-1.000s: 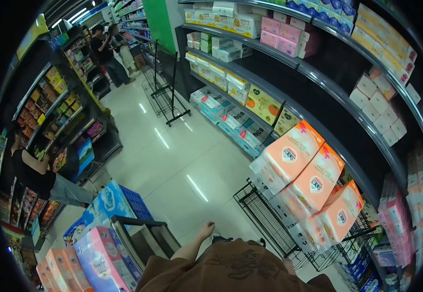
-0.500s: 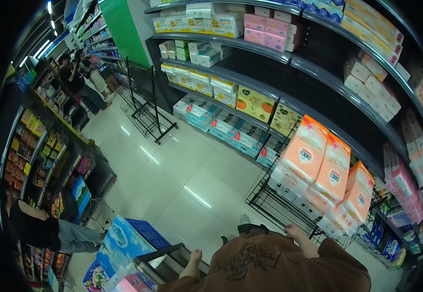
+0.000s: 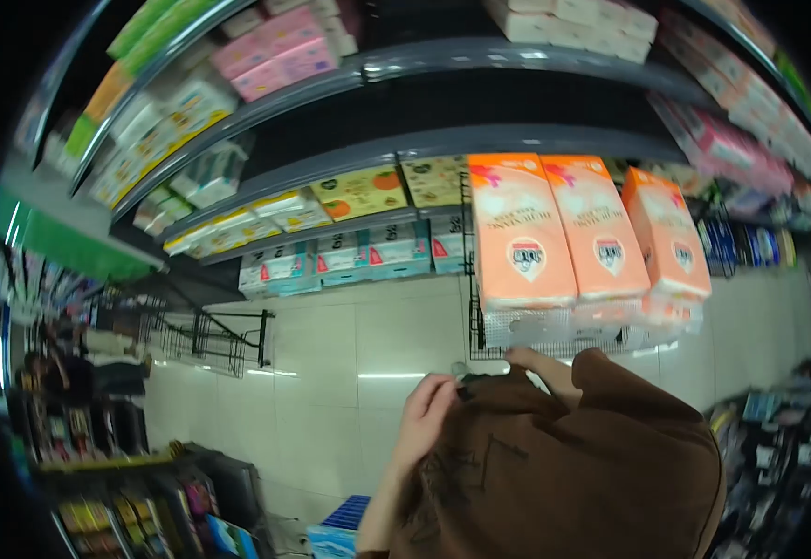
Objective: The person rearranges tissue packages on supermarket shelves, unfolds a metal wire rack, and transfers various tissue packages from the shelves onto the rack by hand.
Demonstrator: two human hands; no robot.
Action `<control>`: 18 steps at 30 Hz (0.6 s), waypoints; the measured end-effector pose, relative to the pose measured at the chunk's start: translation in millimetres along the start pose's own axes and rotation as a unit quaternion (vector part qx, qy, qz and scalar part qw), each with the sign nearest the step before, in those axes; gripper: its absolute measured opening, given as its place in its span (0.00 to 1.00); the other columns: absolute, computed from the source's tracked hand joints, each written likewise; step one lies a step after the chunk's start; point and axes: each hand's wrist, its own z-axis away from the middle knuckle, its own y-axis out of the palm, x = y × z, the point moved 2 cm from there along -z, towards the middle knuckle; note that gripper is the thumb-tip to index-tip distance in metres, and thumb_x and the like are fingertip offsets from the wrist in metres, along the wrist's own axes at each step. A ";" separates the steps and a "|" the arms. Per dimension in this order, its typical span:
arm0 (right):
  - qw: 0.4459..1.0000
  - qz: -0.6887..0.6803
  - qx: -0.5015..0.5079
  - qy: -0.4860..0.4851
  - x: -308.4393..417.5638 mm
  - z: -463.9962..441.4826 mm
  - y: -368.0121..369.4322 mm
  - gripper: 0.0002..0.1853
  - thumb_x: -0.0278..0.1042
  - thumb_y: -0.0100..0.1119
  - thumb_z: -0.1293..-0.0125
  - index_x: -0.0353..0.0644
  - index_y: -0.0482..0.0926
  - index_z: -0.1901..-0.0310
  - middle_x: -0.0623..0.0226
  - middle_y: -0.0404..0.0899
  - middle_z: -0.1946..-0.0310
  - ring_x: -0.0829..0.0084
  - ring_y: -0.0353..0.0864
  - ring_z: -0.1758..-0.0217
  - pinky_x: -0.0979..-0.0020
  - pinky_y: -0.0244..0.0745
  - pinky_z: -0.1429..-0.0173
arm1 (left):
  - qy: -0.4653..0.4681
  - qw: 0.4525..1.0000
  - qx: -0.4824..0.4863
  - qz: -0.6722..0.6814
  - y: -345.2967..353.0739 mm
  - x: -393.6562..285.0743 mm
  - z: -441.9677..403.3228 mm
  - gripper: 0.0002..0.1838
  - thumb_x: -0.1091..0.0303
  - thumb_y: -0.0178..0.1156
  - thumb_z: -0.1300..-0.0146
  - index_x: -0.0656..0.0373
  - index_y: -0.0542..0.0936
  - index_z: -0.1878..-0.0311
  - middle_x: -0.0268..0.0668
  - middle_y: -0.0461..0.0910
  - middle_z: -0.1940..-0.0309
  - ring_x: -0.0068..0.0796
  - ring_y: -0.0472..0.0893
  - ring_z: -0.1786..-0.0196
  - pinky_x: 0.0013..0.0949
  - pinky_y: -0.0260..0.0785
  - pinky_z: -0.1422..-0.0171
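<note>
My left hand (image 3: 431,402) is in front of my brown shirt (image 3: 601,466), with loosely bent fingers apart and nothing visible in them. A black item (image 3: 469,384) is beside its fingertips; I cannot tell what it is. My right hand (image 3: 523,360) is low at the near edge of a black wire rack (image 3: 489,353). Its fingers are small and blurred, and I cannot tell if they touch the rack. Three orange tissue packs (image 3: 522,233) stand on that rack, above clear-wrapped packs (image 3: 527,326).
Shelves behind the rack hold pink tissue packs (image 3: 275,56), yellow boxes (image 3: 359,193) and blue-white packs (image 3: 373,252). Another wire rack (image 3: 210,337) stands on the tiled floor at left. People (image 3: 98,377) are farther back. A blue crate (image 3: 345,512) is at the bottom.
My view has swung right toward the shelves and orange packs. My left hand has come up from beside the cart to the front of my shirt. My right hand remains near the rack.
</note>
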 end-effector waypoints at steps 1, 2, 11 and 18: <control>0.998 0.004 -0.020 -0.055 9.3 -10.1 5.7 0.21 0.47 0.54 0.39 0.38 0.86 0.57 0.46 0.85 0.67 0.52 0.87 0.62 0.53 0.80 0.54 | 0.100 0.989 0.096 -0.045 8.4 -51.4 -15.5 0.16 0.58 0.54 0.24 0.62 0.81 0.56 0.33 0.78 0.64 0.23 0.76 0.64 0.27 0.69 0.56; 0.993 0.007 -0.042 -0.107 14.8 -16.9 13.0 0.22 0.47 0.55 0.39 0.39 0.86 0.54 0.46 0.85 0.67 0.53 0.87 0.63 0.55 0.81 0.55 | 0.198 0.958 0.193 -0.082 16.8 -93.9 -28.9 0.15 0.58 0.55 0.24 0.62 0.81 0.56 0.35 0.78 0.63 0.25 0.77 0.64 0.27 0.69 0.57; 0.934 -0.095 -0.262 0.226 -42.5 102.2 41.6 0.20 0.43 0.55 0.36 0.36 0.84 0.52 0.44 0.85 0.53 0.50 0.84 0.46 0.57 0.78 0.39 | 0.334 0.752 0.514 0.243 61.0 -237.1 -89.9 0.16 0.59 0.69 0.39 0.61 0.76 0.65 0.38 0.73 0.72 0.36 0.74 0.72 0.35 0.64 0.70; 0.682 -0.425 -0.308 0.509 -56.7 181.8 227.5 0.16 0.35 0.50 0.37 0.33 0.82 0.57 0.50 0.85 0.60 0.54 0.86 0.61 0.50 0.80 0.60 | 0.328 0.646 0.633 0.274 -6.3 -261.5 -137.4 0.33 0.37 0.52 0.28 0.62 0.84 0.67 0.37 0.78 0.74 0.30 0.73 0.76 0.33 0.62 0.74</control>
